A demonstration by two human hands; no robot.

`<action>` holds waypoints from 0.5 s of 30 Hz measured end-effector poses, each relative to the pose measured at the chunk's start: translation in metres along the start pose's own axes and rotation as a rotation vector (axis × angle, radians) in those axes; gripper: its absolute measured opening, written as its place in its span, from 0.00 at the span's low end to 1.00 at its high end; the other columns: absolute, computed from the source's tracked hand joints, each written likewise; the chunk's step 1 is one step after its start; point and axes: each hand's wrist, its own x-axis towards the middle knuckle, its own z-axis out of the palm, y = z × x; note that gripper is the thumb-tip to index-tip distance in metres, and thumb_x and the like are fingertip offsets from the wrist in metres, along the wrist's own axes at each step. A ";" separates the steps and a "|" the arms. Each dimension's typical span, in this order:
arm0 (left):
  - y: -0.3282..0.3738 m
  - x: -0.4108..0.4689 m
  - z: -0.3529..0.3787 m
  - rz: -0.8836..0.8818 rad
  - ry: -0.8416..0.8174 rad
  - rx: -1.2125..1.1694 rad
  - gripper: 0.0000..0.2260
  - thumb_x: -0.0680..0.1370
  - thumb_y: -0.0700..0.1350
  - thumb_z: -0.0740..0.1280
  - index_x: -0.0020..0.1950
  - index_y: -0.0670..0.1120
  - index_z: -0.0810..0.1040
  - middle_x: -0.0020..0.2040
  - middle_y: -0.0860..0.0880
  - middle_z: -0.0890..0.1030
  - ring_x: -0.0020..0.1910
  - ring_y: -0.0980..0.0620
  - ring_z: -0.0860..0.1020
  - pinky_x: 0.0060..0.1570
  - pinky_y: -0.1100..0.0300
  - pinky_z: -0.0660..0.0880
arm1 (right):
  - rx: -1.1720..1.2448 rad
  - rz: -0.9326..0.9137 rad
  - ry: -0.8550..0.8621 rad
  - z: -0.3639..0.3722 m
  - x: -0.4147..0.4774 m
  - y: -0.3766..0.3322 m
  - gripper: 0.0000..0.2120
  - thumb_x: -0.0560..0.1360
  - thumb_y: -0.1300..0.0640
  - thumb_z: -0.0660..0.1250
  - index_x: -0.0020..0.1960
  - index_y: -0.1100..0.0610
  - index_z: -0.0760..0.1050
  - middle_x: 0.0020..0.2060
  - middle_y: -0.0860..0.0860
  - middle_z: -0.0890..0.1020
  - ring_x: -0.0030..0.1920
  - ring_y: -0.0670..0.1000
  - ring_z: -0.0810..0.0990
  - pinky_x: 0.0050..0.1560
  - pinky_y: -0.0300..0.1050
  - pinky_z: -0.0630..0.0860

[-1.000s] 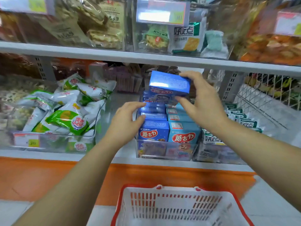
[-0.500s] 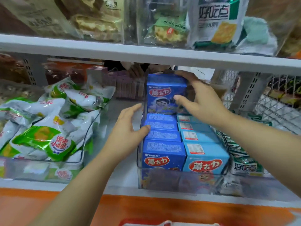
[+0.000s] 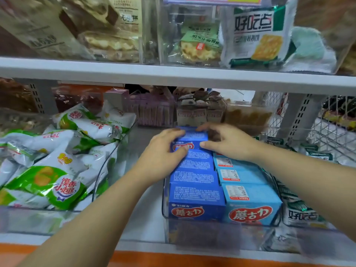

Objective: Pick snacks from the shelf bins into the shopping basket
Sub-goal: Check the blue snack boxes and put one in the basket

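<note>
The left hand [image 3: 161, 160] and right hand [image 3: 229, 143] clamp fingers on the box [image 3: 192, 138] at the bin's [image 3: 192, 236] back; lift it straight up.

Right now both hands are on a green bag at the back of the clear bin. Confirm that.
Wrong item: in the head view the left hand and right hand are on a dark blue box at the back of the clear bin.
</note>
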 end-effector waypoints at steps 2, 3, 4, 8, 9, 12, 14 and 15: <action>-0.002 0.004 0.000 -0.018 -0.126 0.150 0.25 0.76 0.59 0.61 0.71 0.51 0.70 0.71 0.54 0.69 0.72 0.52 0.63 0.72 0.53 0.59 | -0.033 0.038 -0.039 0.002 0.000 0.001 0.17 0.76 0.52 0.68 0.64 0.51 0.74 0.55 0.44 0.78 0.54 0.45 0.77 0.58 0.41 0.72; -0.003 0.007 -0.002 -0.032 -0.190 0.229 0.26 0.76 0.61 0.59 0.72 0.52 0.69 0.73 0.55 0.67 0.73 0.51 0.61 0.72 0.49 0.57 | -0.073 0.044 -0.059 0.001 0.002 0.001 0.17 0.76 0.50 0.68 0.64 0.51 0.75 0.55 0.44 0.77 0.54 0.44 0.76 0.56 0.37 0.70; -0.004 0.011 -0.004 -0.048 -0.245 0.285 0.26 0.77 0.61 0.58 0.73 0.53 0.68 0.74 0.56 0.66 0.74 0.51 0.60 0.72 0.46 0.56 | -0.120 0.045 -0.075 0.001 0.004 0.002 0.17 0.76 0.49 0.67 0.64 0.51 0.75 0.56 0.44 0.77 0.55 0.43 0.75 0.54 0.35 0.67; -0.003 0.018 -0.004 -0.048 -0.368 0.373 0.26 0.79 0.61 0.57 0.75 0.55 0.63 0.76 0.57 0.61 0.74 0.50 0.58 0.72 0.43 0.55 | -0.129 0.061 -0.031 -0.001 0.011 0.001 0.13 0.78 0.51 0.64 0.58 0.54 0.80 0.53 0.47 0.78 0.54 0.46 0.75 0.49 0.36 0.66; -0.003 0.018 -0.003 -0.046 -0.379 0.370 0.26 0.78 0.62 0.56 0.75 0.55 0.63 0.76 0.57 0.61 0.75 0.50 0.58 0.72 0.43 0.55 | -0.098 0.093 -0.001 -0.001 0.015 0.002 0.13 0.79 0.51 0.63 0.58 0.54 0.79 0.53 0.47 0.79 0.54 0.47 0.76 0.50 0.38 0.68; -0.004 0.015 -0.003 -0.075 -0.383 0.278 0.33 0.71 0.65 0.52 0.74 0.56 0.64 0.76 0.58 0.61 0.74 0.51 0.59 0.72 0.45 0.56 | -0.118 0.185 0.004 0.000 0.030 0.007 0.14 0.79 0.51 0.63 0.61 0.54 0.78 0.58 0.50 0.80 0.52 0.48 0.77 0.51 0.39 0.69; -0.005 0.013 -0.003 -0.090 -0.375 0.235 0.34 0.69 0.65 0.52 0.74 0.57 0.65 0.76 0.59 0.61 0.74 0.52 0.59 0.72 0.46 0.56 | -0.181 0.209 -0.056 -0.001 0.039 0.010 0.15 0.77 0.51 0.66 0.62 0.54 0.78 0.59 0.50 0.80 0.50 0.46 0.75 0.50 0.36 0.67; -0.005 0.013 -0.003 -0.086 -0.369 0.231 0.33 0.70 0.65 0.52 0.74 0.57 0.65 0.75 0.59 0.61 0.74 0.53 0.59 0.73 0.47 0.56 | -0.189 0.217 -0.078 -0.002 0.042 0.010 0.16 0.76 0.51 0.68 0.62 0.54 0.78 0.59 0.50 0.80 0.50 0.46 0.75 0.50 0.36 0.67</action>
